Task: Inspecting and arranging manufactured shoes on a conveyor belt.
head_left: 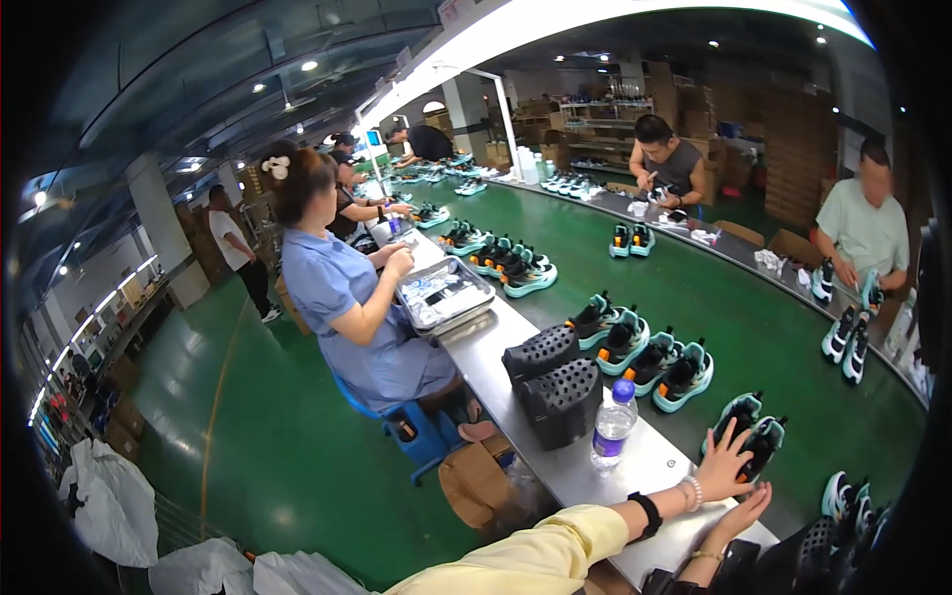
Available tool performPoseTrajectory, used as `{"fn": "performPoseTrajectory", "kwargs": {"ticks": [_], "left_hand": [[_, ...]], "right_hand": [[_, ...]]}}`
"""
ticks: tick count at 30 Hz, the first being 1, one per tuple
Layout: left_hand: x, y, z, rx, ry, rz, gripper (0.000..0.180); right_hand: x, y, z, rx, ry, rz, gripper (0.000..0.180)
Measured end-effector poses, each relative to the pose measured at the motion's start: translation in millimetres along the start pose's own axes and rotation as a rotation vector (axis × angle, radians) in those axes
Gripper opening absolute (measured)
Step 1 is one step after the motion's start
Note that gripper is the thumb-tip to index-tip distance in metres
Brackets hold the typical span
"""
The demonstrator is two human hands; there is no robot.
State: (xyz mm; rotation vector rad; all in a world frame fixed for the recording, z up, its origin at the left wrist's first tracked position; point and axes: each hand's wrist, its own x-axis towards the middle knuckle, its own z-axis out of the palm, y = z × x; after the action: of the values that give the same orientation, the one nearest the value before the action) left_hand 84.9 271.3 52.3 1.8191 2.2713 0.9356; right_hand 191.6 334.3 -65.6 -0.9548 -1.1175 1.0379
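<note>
Head view
Left hand [722,458]: open, fingers spread, reaching over the near edge of the green conveyor belt [754,327]; fingertips touched the nearest pair of black-and-teal shoes [751,428].
Right hand [739,518]: open and loosely curved, palm up, just below the left hand over the near end of the steel table [555,466]; it held nothing that could be seen.
Wrists: a black band and a bead bracelet on the left, a thin bracelet on the right; the left arm wore a yellow sleeve [526,555].
Shoes' place: on the belt's near edge, just beyond the table's far side.
Table: a clear water bottle [613,424] with a blue cap stood upright near its middle; two black perforated baskets [555,382] sat just behind it.
Belt: two further pairs of shoes [645,352] stood in a row farther along.
Co-worker: a person in blue [347,297] sat at the table's far part by a metal tray [444,295].
</note>
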Motion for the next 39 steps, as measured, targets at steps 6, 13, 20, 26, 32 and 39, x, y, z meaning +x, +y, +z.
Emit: {"fn": "performPoseTrajectory", "kwargs": {"ticks": [6, 13, 20, 26, 32, 39], "left_hand": [[15, -23, 24, -0.008, 0.105, 0.099, 0.05], [17, -25, 27, -0.058, 0.084, 0.087, 0.062], [-13, -35, 33, -0.274, 0.602, 0.03, 0.03], [-15, -46, 41, -0.6, 0.509, -0.302, 0.038], [-17, -36, 51, -0.684, 0.401, -0.356, 0.041], [-14, -29, 49, -0.649, 0.343, -0.367, 0.043]], "right_hand": [[-7, -9, 4, -0.195, -0.045, -0.074, 0.041], [-5, -19, -2, -0.35, -0.054, -0.134, 0.032], [-6, -22, -8, -0.365, -0.074, -0.168, 0.023], [-6, -22, -18, -0.36, -0.094, -0.12, 0.021], [-5, -32, -24, -0.317, -0.097, -0.133, 0.02], [-2, -36, -26, -0.29, -0.118, -0.155, 0.022]]}}
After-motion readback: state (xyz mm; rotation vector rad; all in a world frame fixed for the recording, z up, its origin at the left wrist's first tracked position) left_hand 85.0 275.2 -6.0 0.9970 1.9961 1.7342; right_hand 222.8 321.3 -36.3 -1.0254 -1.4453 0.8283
